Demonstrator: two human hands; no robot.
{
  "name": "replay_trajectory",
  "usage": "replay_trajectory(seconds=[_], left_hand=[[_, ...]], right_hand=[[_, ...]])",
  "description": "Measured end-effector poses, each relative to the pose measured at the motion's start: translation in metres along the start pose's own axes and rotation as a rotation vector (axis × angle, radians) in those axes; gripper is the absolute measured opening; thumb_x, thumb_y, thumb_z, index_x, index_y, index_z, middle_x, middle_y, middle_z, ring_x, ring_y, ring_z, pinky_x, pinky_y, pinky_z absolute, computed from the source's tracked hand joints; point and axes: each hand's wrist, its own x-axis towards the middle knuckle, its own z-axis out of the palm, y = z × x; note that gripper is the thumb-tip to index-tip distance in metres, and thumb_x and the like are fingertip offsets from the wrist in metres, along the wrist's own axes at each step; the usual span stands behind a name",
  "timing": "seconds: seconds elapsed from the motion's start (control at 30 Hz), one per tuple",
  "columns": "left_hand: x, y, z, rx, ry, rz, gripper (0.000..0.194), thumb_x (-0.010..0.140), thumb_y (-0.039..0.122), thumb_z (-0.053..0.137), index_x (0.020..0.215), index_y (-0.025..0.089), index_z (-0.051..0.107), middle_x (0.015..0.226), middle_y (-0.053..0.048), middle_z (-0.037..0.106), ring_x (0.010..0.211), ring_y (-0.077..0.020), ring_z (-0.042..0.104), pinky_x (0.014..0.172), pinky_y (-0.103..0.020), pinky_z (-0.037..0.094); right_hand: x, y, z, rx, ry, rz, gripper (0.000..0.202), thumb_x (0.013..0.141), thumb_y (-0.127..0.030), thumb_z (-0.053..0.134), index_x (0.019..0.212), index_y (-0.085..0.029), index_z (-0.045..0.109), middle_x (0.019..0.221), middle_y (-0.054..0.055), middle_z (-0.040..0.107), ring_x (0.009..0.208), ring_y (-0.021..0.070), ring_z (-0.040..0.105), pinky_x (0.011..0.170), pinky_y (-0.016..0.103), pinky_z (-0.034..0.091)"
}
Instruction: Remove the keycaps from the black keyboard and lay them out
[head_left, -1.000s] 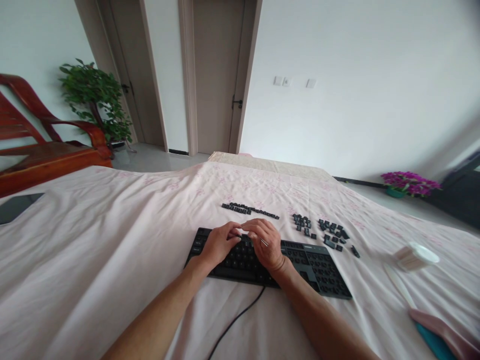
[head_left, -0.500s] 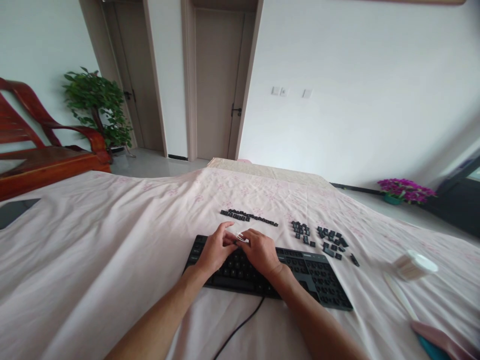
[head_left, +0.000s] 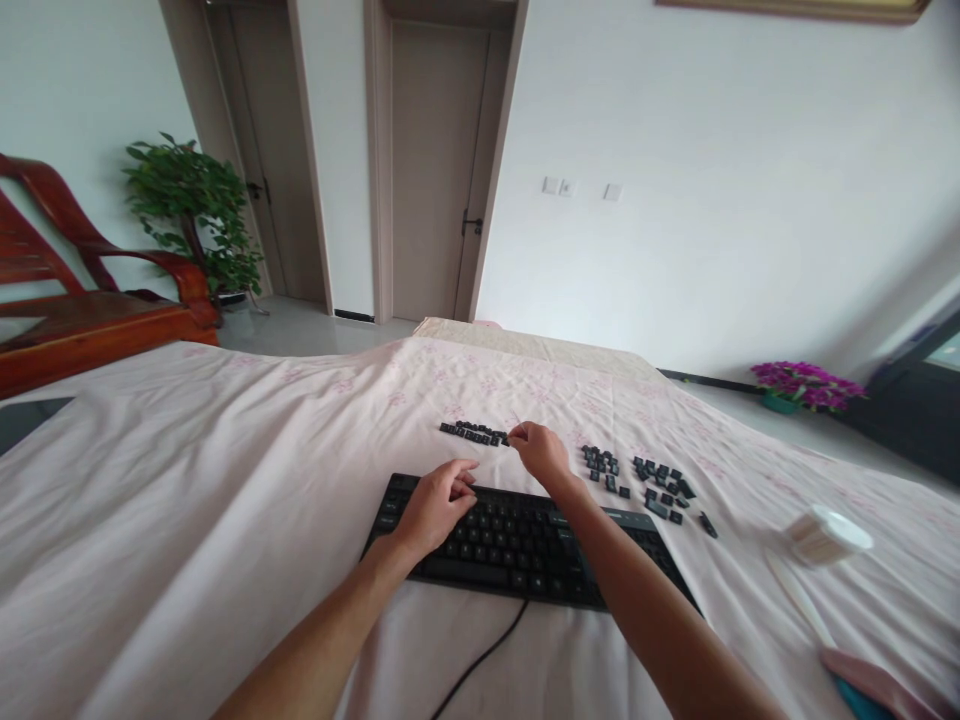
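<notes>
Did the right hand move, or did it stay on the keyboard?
Yes. The right hand moved forward, past the keyboard's far edge, to the loose keys.

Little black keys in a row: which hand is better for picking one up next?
Probably the right hand: its fingertips are at the row of loose keys, while the left hand is over the keyboard.

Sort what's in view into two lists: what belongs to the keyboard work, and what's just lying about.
In the work:
- keyboard, left hand over it
- row of loose keycaps, right hand at its end
- grouped keycaps

Apparently lying about:
- white tub; possibly for the work
- pink-and-blue item
- dark flat item
</notes>
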Motion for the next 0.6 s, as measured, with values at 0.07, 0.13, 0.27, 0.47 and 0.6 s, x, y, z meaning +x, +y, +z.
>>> replay_trajectory(seconds=[0.07, 0.13, 0.27, 0.47, 0.6], left_hand=[[0.0, 0.0, 0.0, 0.015, -0.006, 0.005, 0.044, 0.073, 0.008, 0.057, 0.115, 0.02, 0.059, 0.099, -0.004, 0.068, 0.08, -0.0126, 0.065, 0.081, -0.027, 0.05], [0.0, 0.0, -0.001, 0.025, -0.007, 0.01, 0.043, 0.073, 0.008, 0.056, 0.115, 0.019, 0.059, 0.099, -0.004, 0.068, 0.08, -0.0127, 0.065, 0.082, -0.027, 0.05], [0.0, 0.0, -0.001, 0.036, -0.004, 0.022, 0.043, 0.072, 0.007, 0.057, 0.114, 0.019, 0.06, 0.1, -0.004, 0.068, 0.08, -0.0123, 0.065, 0.082, -0.026, 0.05], [0.001, 0.002, -0.001, 0.042, -0.006, 0.023, 0.042, 0.073, 0.007, 0.057, 0.112, 0.018, 0.061, 0.1, -0.004, 0.068, 0.079, -0.0117, 0.065, 0.082, -0.025, 0.05], [0.001, 0.002, -0.001, 0.054, -0.011, 0.027, 0.041, 0.073, 0.007, 0.057, 0.112, 0.019, 0.061, 0.1, -0.004, 0.068, 0.079, -0.0119, 0.065, 0.082, -0.026, 0.051]], right_hand=[[0.009, 0.004, 0.006, -0.018, -0.005, 0.019, 0.018, 0.08, -0.03, 0.055, 0.088, -0.025, 0.071, 0.088, 0.004, 0.071, 0.084, 0.0209, 0.062, 0.064, 0.026, 0.036], [0.014, 0.006, 0.013, -0.033, -0.011, 0.032, 0.018, 0.079, -0.029, 0.055, 0.087, -0.025, 0.071, 0.088, 0.004, 0.071, 0.083, 0.0214, 0.062, 0.063, 0.026, 0.036], [0.02, 0.01, 0.023, -0.052, -0.022, 0.053, 0.019, 0.078, -0.029, 0.055, 0.087, -0.025, 0.072, 0.088, 0.005, 0.071, 0.084, 0.0221, 0.062, 0.063, 0.027, 0.037], [0.024, 0.013, 0.028, -0.051, -0.032, 0.052, 0.019, 0.078, -0.029, 0.056, 0.087, -0.025, 0.072, 0.089, 0.005, 0.071, 0.085, 0.0213, 0.063, 0.063, 0.026, 0.037], [0.021, 0.012, 0.028, -0.042, -0.022, 0.025, 0.018, 0.078, -0.028, 0.057, 0.088, -0.025, 0.072, 0.089, 0.004, 0.071, 0.085, 0.0209, 0.063, 0.062, 0.025, 0.035]])
